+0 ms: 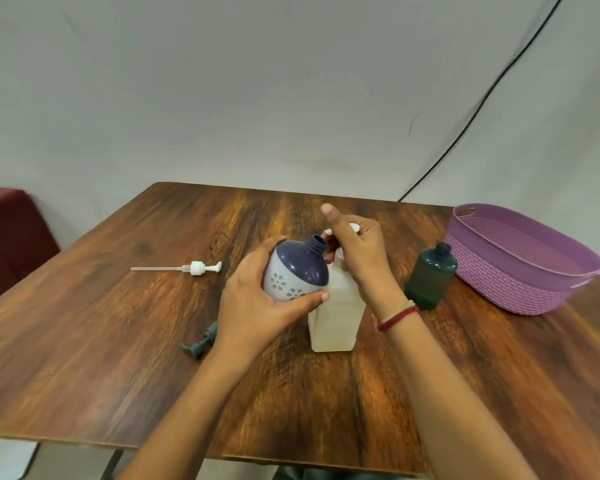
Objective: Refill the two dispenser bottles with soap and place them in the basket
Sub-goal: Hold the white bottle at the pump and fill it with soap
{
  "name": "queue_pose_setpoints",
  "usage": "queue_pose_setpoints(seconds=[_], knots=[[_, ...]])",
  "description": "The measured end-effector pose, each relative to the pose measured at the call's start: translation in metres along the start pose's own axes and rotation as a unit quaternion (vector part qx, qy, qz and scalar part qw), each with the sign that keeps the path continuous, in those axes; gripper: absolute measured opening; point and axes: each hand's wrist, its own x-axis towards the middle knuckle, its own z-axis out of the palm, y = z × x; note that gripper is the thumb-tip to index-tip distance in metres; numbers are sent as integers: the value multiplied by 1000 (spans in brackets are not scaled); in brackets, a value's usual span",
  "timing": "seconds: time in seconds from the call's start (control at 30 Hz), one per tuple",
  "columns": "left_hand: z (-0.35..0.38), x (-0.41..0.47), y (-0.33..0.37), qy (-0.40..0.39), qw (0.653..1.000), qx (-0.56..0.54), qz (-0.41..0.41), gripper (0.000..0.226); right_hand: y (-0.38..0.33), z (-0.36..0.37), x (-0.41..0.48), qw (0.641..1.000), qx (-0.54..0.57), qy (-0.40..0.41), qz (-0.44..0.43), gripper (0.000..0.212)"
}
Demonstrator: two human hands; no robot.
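Note:
My left hand (257,306) grips a round dispenser bottle (297,271), navy on top and pale lilac with flower marks below, lifted and tilted right, its neck uncapped. My right hand (355,251) is closed over the top of a translucent soap container (333,317) with pale liquid, standing at the table's middle; white cap parts peek out beside my fingers. A dark green dispenser bottle (430,275) stands uncapped to the right. The purple basket (520,289) rests at the right edge, with nothing visible inside.
A white pump head (196,268) with its long tube lies on the wooden table (118,323) at the left. A dark green pump (200,342) lies partly under my left wrist. A black cable (482,102) runs down the wall behind.

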Motion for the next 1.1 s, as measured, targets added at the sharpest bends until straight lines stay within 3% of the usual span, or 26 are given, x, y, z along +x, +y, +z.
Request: queue_pose_setpoints(seconds=[0.23,0.57,0.67,0.83,1.0,1.1], knots=[[-5,9,3,-15,1000,6,5,92,2,0,2,999,-23,-21,20,42],[-11,16,15,-16,992,106,73,91,-27,-16,8,974,-87,-167,126,33],[-10,14,15,-12,993,100,63,90,-44,-25,19,933,-192,-229,199,55],[-9,15,17,4,991,120,51,88,-83,-25,53,935,-262,-173,163,67],[-11,18,21,-13,992,111,54,91,-62,1,62,850,-411,-260,201,55],[-13,20,21,-35,992,108,63,90,-51,6,58,829,-422,-291,224,41]])
